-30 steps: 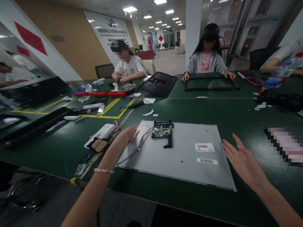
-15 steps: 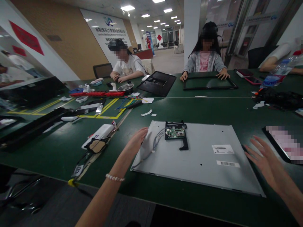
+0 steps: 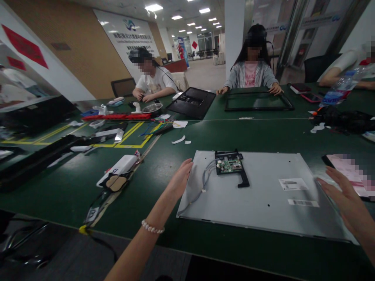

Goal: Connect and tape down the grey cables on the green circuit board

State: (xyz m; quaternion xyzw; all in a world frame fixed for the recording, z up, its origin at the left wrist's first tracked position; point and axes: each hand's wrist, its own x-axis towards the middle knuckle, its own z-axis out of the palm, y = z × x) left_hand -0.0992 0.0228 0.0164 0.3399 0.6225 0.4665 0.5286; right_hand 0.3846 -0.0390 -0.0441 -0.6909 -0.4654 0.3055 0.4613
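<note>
A flat grey metal panel (image 3: 234, 210), like the back of a display, lies on the green table before me. A small green circuit board (image 3: 230, 164) in a black bracket (image 3: 243, 181) sits near its far edge. Grey cables (image 3: 204, 181) run from the board towards the near left corner. My left hand (image 3: 181, 177) is at the panel's left edge with its fingers stretched out and nothing gripped. Along the right edge is my right hand (image 3: 340, 191), its fingers apart, at or very near the rim; exact contact cannot be made out.
A phone (image 3: 345, 171) lies beyond my right hand. To the left are a white battery-like pack (image 3: 118, 171) with cables and long black parts (image 3: 38, 156). Across the table, two people sit by a black frame (image 3: 259, 109) and a black cover (image 3: 191, 102). A bottle (image 3: 336, 91) stands far right.
The panel has shifted to the right across the table, nearer the phone. Both my hands have moved right along with its edges, fingers still extended.
</note>
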